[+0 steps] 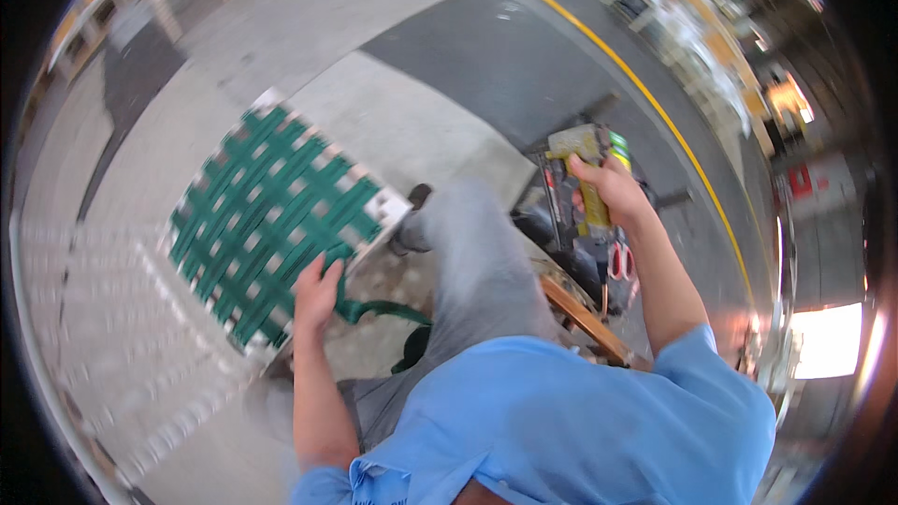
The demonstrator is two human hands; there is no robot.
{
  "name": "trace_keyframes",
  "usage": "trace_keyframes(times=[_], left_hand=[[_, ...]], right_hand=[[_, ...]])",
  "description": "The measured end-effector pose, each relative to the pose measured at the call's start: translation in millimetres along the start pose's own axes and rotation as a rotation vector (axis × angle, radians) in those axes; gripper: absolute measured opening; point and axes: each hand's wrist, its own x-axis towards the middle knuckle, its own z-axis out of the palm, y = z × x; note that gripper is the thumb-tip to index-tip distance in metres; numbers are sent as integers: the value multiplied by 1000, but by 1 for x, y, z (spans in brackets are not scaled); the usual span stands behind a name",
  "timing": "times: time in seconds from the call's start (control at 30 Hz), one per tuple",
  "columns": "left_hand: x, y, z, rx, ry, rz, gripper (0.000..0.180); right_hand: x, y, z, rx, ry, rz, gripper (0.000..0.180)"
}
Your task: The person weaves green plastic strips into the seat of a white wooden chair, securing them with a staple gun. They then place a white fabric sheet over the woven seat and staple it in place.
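A worker's left hand (316, 295) presses down, fingers spread, on the near edge of a frame laced with green webbing (271, 224), right where a loose tail of green strap (374, 310) trails off toward the person's legs. The right hand (608, 189) is closed around the yellow grip of a hand-held power tool (582, 151), seemingly a staple gun, though motion blur keeps that uncertain, and holds it raised well apart from the frame, out to the person's right.

The woven frame lies flat on the concrete floor (412, 122) ahead and to the left, its long axis running diagonally from the near left toward the far right of the view. The left hand is on it; the right, with the tool, is the farther one, across the body. The left forearm runs straight up from the lower edge of the view; the right arm is stretched forward, elbow nearly straight.

Between the two hands a knee in grey trousers (477, 252) juts forward. Beneath the raised tool sits a dark cluster of equipment (571, 243) beside a wooden slat (585, 318). A yellow line (655, 103) curves across the floor beyond.
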Motion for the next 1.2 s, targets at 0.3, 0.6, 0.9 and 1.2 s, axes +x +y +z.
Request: trace_keyframes(times=[0.3,0.6,0.9,1.2], left_hand=[[-21,1,45,592,201,66,60],[-36,7,49,660,229,-31,67],[-20,51,35,351,23,-144,37],[-15,37,-11,-683,-20,-344,27]], right_hand=[[68,173,-108,430,-76,348,41],[54,193,-170,-522,166,150,36],[-21,269,-174,-740,318,188,86],[-32,188,-187,27,51,-16,51]])
